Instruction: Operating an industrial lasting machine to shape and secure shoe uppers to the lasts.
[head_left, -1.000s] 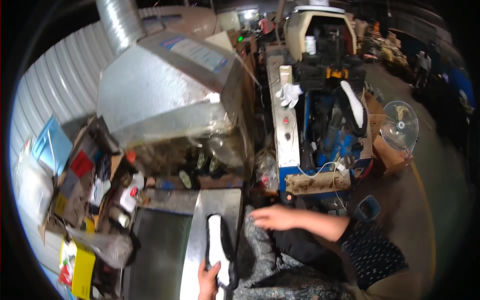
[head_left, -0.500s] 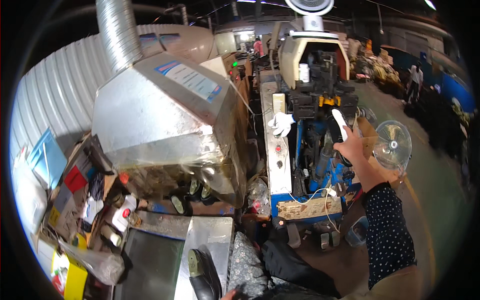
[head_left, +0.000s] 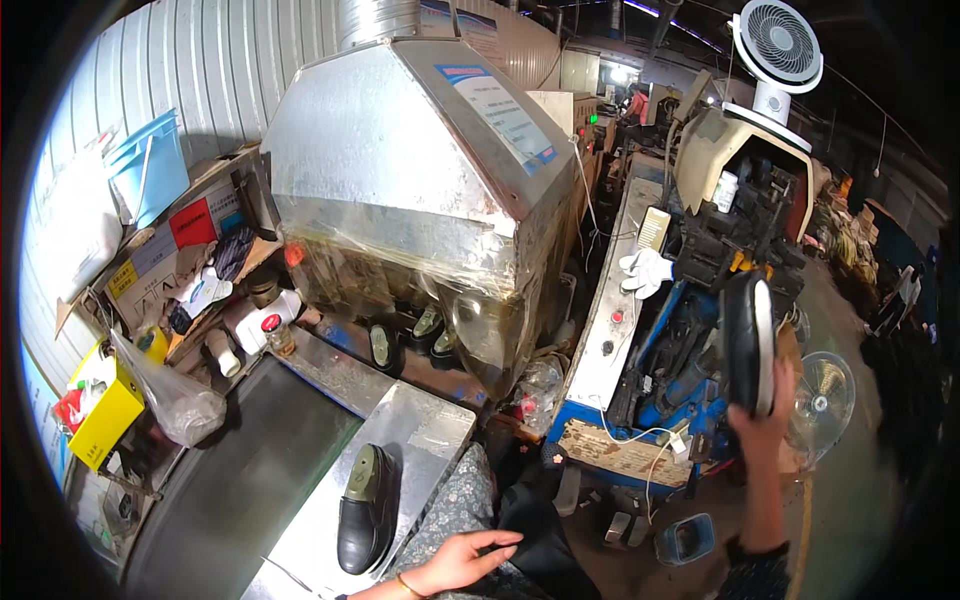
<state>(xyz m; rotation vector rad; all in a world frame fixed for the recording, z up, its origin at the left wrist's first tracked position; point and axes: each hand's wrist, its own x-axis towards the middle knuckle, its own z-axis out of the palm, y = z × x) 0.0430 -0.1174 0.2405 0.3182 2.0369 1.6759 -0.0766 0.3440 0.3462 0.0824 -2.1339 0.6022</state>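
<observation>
My right hand [head_left: 762,425] grips a black shoe [head_left: 741,345] with a white sole edge, holding it upright in front of the machine [head_left: 650,375] with blue parts. Low over my lap, my left hand [head_left: 462,562] is open with its fingers stretched out and nothing in it. Left of that hand, another black shoe [head_left: 362,530] with a greenish last inside lies on a bare metal plate [head_left: 425,425]. Several more shoes [head_left: 384,346] on lasts stand at the opening under the large metal hood [head_left: 400,150].
A white glove [head_left: 645,272] lies on the machine's control strip, near a red button. A round fan [head_left: 822,400] stands at the right, with a plastic tub [head_left: 686,540] on the floor. At the left are a dark conveyor belt [head_left: 240,480], a yellow box [head_left: 105,405] and a blue bucket [head_left: 150,165].
My right hand has drawn the shoe away from the machine and turned it upright. My left hand has come further into view over my lap. The view has swung left.
</observation>
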